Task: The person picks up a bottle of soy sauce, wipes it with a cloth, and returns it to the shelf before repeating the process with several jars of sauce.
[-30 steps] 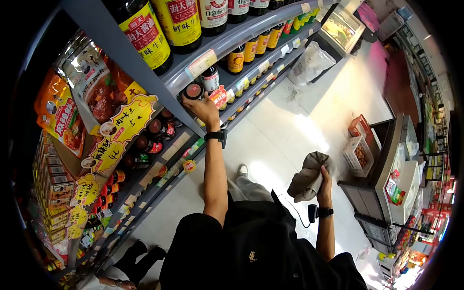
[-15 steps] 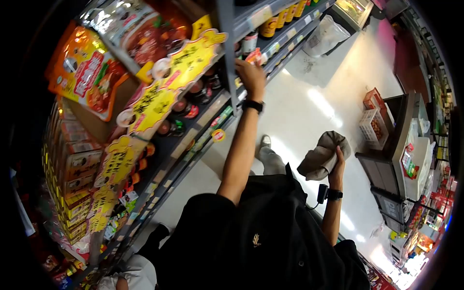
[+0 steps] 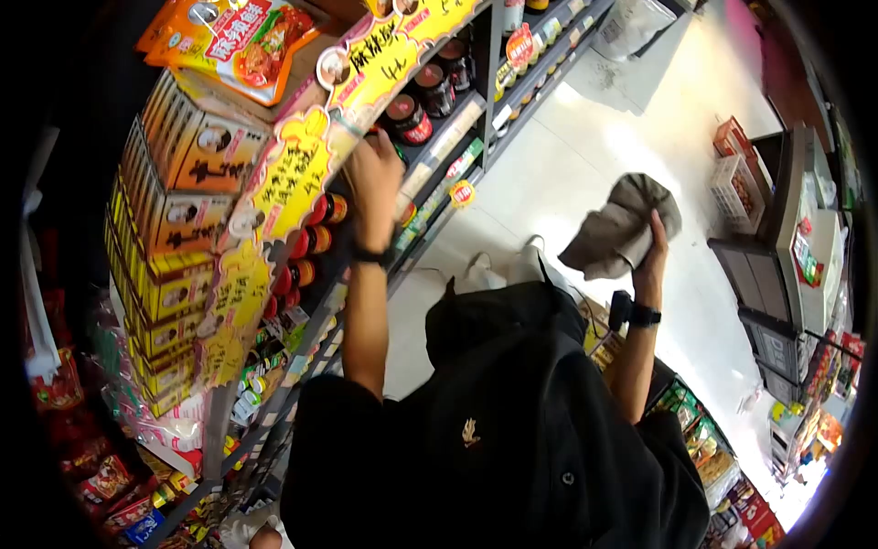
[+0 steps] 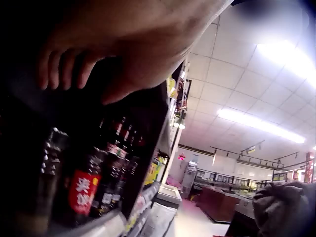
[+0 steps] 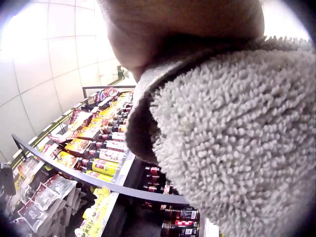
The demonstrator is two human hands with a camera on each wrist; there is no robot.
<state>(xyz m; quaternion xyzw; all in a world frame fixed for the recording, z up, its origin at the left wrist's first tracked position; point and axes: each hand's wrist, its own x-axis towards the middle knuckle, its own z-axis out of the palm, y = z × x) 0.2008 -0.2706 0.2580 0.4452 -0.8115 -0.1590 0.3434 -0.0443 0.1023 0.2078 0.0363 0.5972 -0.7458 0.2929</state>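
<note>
My left hand [image 3: 373, 183] reaches into the shelf beside dark jars [image 3: 408, 119] with red labels, partly behind the yellow price signs [image 3: 306, 169]. In the left wrist view the fingers of that hand [image 4: 118, 44] hang down, parted, above dark bottles, one with a red label [image 4: 84, 191]; no object shows in them. Out over the aisle, my right hand [image 3: 651, 256] grips a grey-brown cloth [image 3: 617, 229]. The right wrist view has the cloth's fluffy side [image 5: 242, 128] below the hand [image 5: 182, 29], whose fingertips are hidden.
Stacked boxes [image 3: 197, 220] and an orange food packet [image 3: 247, 46] stand left of the signs. Across the tiled floor [image 3: 576, 137] are a white crate [image 3: 737, 192] and a counter [image 3: 777, 274]. Part of another person [image 3: 261, 531] shows at the bottom left.
My left hand has left the round-lidded jar beside the soy sauce bottles and moved down and left along the shelving, past the upright. The right hand still grips the cloth. The head view has shifted.
</note>
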